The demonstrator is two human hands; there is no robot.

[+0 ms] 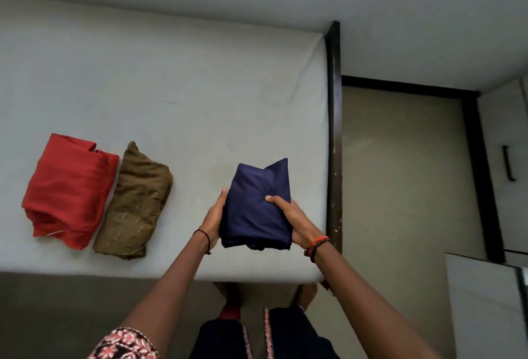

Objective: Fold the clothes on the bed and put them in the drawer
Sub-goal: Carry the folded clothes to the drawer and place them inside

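Head view. One mattress [171, 87] fills the upper left, bounded at 3 o'clock by a dark wooden bed frame [333, 130].

The folded navy garment [257, 210] sits at about 5 o'clock on the mattress, near the edge closest to the person. Whether it rests on the sheet or is lifted clear cannot be told. The left hand [215, 217] clasps its left edge, fingers curled round the fabric. The right hand [293, 220] grips its right edge, thumb on top and fingers beneath.

At 8 o'clock lie a folded red garment [70, 190] and a folded olive-brown garment [137, 204], touching side by side and well apart from the navy one.

At 3 o'clock, beyond the frame, stands a white cabinet front [497, 135] with one dark handle [508, 163]. Whether this is the drawer cannot be told.

Risk, as judged: a corner peaks at the navy bundle's 12 o'clock and layers sag at 6 o'clock. With only the two sides gripped, the fold could slip open in carrying.

Count: three folded garments, two hands, one handle.
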